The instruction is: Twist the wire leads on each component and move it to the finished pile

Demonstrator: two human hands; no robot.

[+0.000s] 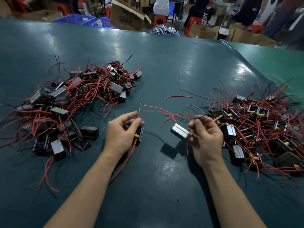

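Beyond the table — blue crates [77, 19], cardboard boxes [126, 17], orange stools [159, 19].

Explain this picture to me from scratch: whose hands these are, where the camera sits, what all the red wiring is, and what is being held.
There is no machine here. A person wears a camera on the head, so the view looks down on their own bare arms. The left hand holds a small black component with a yellow part, pinching its red lead upright. The right hand pinches thin wires, and a silvery component hangs from them just above the dark green table. One heap of such components lies on the left, another heap on the right. A few loose red wires lie between them.
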